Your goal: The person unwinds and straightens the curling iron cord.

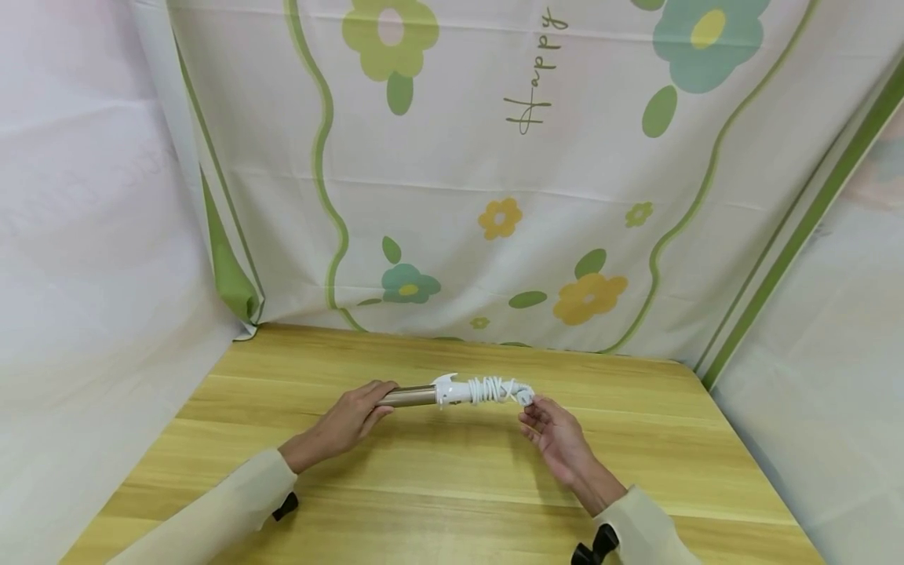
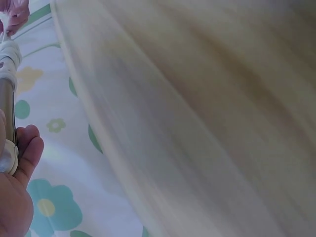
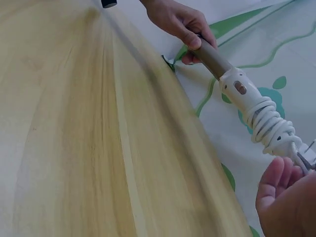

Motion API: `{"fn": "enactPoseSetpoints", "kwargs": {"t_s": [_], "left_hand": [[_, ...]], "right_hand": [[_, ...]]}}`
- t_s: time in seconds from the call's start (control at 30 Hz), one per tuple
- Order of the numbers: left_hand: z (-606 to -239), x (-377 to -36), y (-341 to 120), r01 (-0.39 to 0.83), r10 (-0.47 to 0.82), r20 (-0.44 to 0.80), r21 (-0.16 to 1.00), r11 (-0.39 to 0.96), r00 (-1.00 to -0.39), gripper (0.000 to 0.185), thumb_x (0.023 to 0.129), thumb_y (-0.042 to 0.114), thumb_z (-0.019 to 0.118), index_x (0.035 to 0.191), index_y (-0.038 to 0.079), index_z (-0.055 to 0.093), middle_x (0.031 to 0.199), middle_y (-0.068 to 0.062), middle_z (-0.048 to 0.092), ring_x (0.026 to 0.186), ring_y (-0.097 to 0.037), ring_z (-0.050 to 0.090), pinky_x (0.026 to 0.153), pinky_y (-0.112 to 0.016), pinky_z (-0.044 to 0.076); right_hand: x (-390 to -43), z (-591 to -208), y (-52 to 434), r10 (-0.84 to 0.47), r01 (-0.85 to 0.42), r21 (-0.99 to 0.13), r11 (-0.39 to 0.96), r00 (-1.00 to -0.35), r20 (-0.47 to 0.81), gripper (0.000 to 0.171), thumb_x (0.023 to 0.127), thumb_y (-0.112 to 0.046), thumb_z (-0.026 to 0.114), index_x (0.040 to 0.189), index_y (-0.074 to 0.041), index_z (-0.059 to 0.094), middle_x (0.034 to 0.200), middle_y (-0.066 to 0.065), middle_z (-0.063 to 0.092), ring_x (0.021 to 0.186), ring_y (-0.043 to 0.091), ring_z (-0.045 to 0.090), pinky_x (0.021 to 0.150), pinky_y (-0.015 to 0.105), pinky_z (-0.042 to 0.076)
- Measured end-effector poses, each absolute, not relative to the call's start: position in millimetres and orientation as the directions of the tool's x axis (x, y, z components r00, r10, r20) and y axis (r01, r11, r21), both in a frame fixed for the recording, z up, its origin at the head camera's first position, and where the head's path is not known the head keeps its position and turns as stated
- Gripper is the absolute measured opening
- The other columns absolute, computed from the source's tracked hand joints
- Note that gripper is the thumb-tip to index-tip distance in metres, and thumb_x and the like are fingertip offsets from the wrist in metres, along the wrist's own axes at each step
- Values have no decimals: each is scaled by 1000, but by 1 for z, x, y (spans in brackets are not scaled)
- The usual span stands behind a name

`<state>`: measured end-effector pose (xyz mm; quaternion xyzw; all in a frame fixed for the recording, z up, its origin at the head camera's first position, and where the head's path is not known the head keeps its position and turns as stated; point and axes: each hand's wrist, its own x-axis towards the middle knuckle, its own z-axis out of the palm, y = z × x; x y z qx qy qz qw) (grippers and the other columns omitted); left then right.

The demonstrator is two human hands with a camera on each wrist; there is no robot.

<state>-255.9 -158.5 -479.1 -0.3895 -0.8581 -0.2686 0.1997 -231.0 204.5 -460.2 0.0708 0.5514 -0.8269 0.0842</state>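
A curling iron (image 1: pixel 452 391) is held level just above the bench (image 1: pixel 438 479), over its middle and nearer the far edge than the near one, with its metal barrel (image 1: pixel 410 397) pointing toward the left edge and its white handle (image 3: pixel 244 94) toward the right. The white cord (image 1: pixel 492 388) is wound in tight crossing loops round the handle, and holding the tool off the wood at both ends leaves that coil free to be reached all round. The left hand (image 1: pixel 349 421) grips the barrel, fingers curled over the top and thumb beneath, a firm closed grip that steadies the whole tool. The right hand (image 1: pixel 558 439) sits at the cord end with its palm turned up and fingers loosely bent; its fingertips (image 3: pixel 276 173) meet the plug (image 3: pixel 307 157) and the last loop, but I cannot tell whether they pinch it. Behind the far edge hangs a flowered cloth (image 1: pixel 494 157).
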Motion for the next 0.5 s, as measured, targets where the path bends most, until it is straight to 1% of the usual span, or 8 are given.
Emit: {"fn": "enactPoseSetpoints", "kwargs": {"t_s": [0.17,0.37,0.5], "left_hand": [[-481,-257,-162,787,564,567,292,544,-600,33,96,6,62,129,3,56,107,-5,67,80,-7,58,65,-25,50],[-480,-256,-162,795,576,563,294,531,-593,34,97,7,62,129,3,56,107,-5,66,80,-6,58,66,-24,50],[-481,-256,-162,799,574,572,293,525,-586,34,96,6,62,129,2,56,106,-5,67,79,-6,57,65,-23,50]], "right_hand": [[-233,-458,209,-103,263,-891,-371,-965,-242,10,103,-20,53,101,-11,57,97,0,66,95,14,66,88,29,54],[-236,-456,213,-143,282,-868,-408,-959,-245,11,103,-17,52,100,-10,60,94,1,67,90,12,66,87,26,55],[-235,-457,214,-167,270,-862,-429,-962,-218,13,104,-15,50,98,-10,60,95,1,65,92,12,65,89,26,54]]}}
